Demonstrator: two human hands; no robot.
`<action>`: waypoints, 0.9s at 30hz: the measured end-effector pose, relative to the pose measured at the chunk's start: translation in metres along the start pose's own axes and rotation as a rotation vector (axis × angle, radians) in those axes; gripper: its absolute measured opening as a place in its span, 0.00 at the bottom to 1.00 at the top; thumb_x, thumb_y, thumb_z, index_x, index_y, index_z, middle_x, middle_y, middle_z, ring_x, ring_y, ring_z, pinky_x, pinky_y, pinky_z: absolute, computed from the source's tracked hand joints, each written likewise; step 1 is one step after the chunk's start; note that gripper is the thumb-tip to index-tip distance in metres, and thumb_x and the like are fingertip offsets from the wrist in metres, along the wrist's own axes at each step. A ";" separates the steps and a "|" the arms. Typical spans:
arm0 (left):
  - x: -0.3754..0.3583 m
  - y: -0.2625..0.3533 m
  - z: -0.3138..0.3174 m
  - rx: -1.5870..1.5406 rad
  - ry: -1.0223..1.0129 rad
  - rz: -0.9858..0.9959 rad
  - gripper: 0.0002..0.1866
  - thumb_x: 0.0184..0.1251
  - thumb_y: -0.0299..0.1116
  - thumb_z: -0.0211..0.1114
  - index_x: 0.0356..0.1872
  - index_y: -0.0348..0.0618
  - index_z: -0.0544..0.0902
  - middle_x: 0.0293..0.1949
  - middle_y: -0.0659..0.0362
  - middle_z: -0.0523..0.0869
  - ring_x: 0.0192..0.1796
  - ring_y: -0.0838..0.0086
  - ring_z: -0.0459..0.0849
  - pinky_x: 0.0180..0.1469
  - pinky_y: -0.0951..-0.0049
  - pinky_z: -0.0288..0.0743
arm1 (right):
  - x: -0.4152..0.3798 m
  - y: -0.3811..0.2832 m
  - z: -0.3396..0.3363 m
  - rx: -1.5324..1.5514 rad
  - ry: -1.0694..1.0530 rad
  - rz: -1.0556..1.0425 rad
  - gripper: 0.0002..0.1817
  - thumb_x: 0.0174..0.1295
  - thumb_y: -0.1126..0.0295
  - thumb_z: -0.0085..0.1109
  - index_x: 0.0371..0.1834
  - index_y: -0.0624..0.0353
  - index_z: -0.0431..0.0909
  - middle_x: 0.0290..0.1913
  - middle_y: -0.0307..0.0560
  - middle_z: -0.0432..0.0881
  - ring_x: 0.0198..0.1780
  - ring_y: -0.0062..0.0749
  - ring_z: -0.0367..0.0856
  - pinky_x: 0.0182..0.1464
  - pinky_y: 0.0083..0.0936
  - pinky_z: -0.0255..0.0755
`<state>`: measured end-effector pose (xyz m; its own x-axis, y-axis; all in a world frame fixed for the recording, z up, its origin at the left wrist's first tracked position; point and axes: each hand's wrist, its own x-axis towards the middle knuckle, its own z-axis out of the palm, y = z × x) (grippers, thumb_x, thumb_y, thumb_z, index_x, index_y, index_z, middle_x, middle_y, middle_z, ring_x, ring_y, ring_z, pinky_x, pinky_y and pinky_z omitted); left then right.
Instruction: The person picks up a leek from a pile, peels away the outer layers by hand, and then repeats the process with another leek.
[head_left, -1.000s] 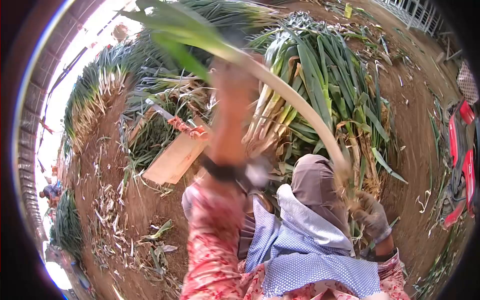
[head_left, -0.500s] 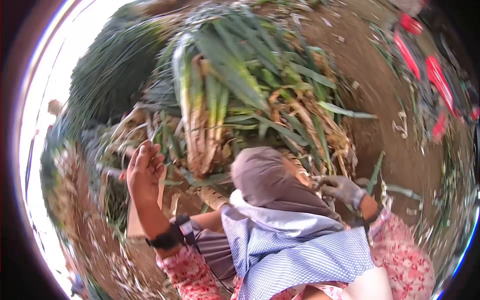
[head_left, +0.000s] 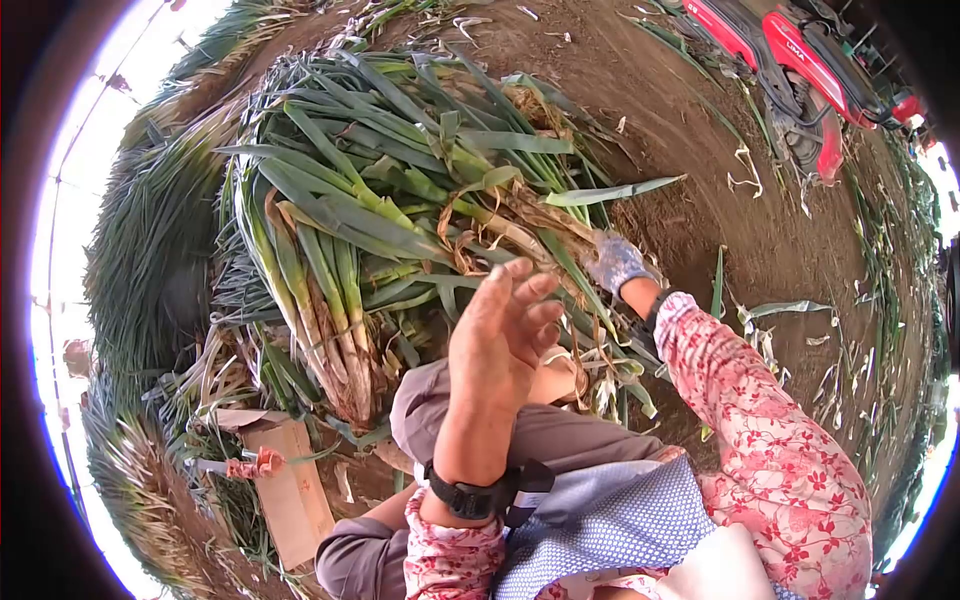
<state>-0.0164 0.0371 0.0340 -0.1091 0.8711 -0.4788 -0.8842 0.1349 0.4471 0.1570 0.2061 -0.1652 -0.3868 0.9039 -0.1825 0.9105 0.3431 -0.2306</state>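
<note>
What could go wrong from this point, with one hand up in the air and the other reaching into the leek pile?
1. The gloved right hand reaches into tangled leaves of the leek pile; pulling one stalk may drag others loose or tear leaves.
2. The bare left hand is raised, empty and open, so the pull has no second hand to steady it.
3. A knife-like tool lies by the board near the knee, where a leg could catch it.
</note>
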 end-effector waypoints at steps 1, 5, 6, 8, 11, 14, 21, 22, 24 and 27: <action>0.008 -0.005 -0.005 0.002 0.053 -0.007 0.13 0.66 0.40 0.54 0.45 0.44 0.72 0.36 0.58 0.81 0.31 0.75 0.81 0.30 0.79 0.74 | 0.013 0.002 0.002 -0.049 0.024 0.044 0.30 0.54 0.53 0.54 0.56 0.60 0.66 0.50 0.61 0.74 0.54 0.51 0.71 0.57 0.38 0.65; 0.019 -0.007 -0.014 0.046 0.185 0.008 0.11 0.68 0.39 0.50 0.43 0.45 0.74 0.35 0.62 0.82 0.31 0.77 0.80 0.30 0.78 0.75 | 0.059 0.008 0.009 0.069 -0.344 0.184 0.31 0.54 0.52 0.54 0.58 0.59 0.65 0.52 0.60 0.74 0.54 0.50 0.72 0.56 0.39 0.65; 0.018 -0.005 -0.013 0.046 0.152 0.020 0.11 0.68 0.39 0.50 0.43 0.45 0.74 0.35 0.62 0.81 0.31 0.77 0.80 0.31 0.78 0.76 | 0.062 0.005 0.008 0.007 -0.365 0.155 0.29 0.54 0.52 0.54 0.55 0.60 0.68 0.51 0.60 0.75 0.53 0.50 0.73 0.55 0.38 0.67; 0.021 -0.003 -0.017 0.064 0.211 0.027 0.11 0.67 0.38 0.51 0.43 0.45 0.74 0.35 0.62 0.81 0.31 0.77 0.80 0.31 0.78 0.76 | 0.062 -0.011 -0.012 -0.031 -0.517 0.105 0.27 0.53 0.54 0.54 0.51 0.63 0.71 0.50 0.61 0.75 0.53 0.50 0.73 0.55 0.37 0.67; 0.023 -0.003 -0.026 0.075 0.239 0.075 0.10 0.67 0.38 0.51 0.43 0.45 0.74 0.35 0.62 0.81 0.32 0.76 0.80 0.31 0.78 0.76 | 0.049 -0.010 -0.014 0.141 -0.422 -0.157 0.25 0.47 0.57 0.57 0.41 0.67 0.75 0.40 0.59 0.78 0.42 0.47 0.77 0.46 0.35 0.70; 0.025 -0.007 -0.033 0.095 0.248 0.157 0.12 0.66 0.39 0.53 0.44 0.44 0.74 0.36 0.61 0.81 0.34 0.75 0.81 0.33 0.77 0.76 | 0.010 -0.024 -0.060 0.530 -0.406 -0.250 0.26 0.45 0.55 0.58 0.40 0.68 0.75 0.29 0.54 0.79 0.31 0.38 0.77 0.35 0.31 0.71; 0.029 -0.009 -0.016 0.102 0.228 0.183 0.36 0.58 0.57 0.57 0.59 0.40 0.64 0.54 0.50 0.72 0.55 0.62 0.73 0.52 0.64 0.71 | -0.140 -0.025 -0.147 0.805 -0.301 -0.165 0.21 0.46 0.60 0.61 0.37 0.66 0.74 0.24 0.40 0.73 0.24 0.22 0.71 0.26 0.21 0.66; 0.027 -0.007 -0.006 0.005 0.183 0.190 0.35 0.55 0.57 0.62 0.56 0.43 0.65 0.53 0.53 0.73 0.54 0.62 0.73 0.54 0.63 0.65 | -0.155 -0.022 -0.147 0.834 -0.278 -0.107 0.20 0.47 0.61 0.61 0.38 0.66 0.74 0.24 0.39 0.73 0.24 0.20 0.70 0.25 0.20 0.65; 0.019 -0.002 0.011 -0.035 -0.043 0.290 0.39 0.56 0.61 0.57 0.59 0.40 0.63 0.55 0.50 0.71 0.56 0.60 0.72 0.56 0.60 0.66 | -0.175 -0.017 -0.142 1.124 -0.384 -0.008 0.16 0.49 0.66 0.62 0.38 0.64 0.73 0.23 0.36 0.73 0.22 0.18 0.71 0.23 0.17 0.66; 0.018 0.002 0.019 -0.118 -0.146 0.409 0.30 0.61 0.51 0.58 0.55 0.38 0.66 0.48 0.49 0.77 0.49 0.59 0.78 0.52 0.60 0.73 | -0.198 -0.014 -0.136 1.265 -0.481 0.060 0.13 0.51 0.73 0.63 0.38 0.62 0.72 0.21 0.34 0.72 0.18 0.15 0.70 0.19 0.15 0.63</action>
<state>-0.0116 0.0622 0.0406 -0.4029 0.9004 -0.1645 -0.8281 -0.2821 0.4844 0.2410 0.0571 0.0041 -0.6011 0.6414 -0.4768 0.2719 -0.3969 -0.8767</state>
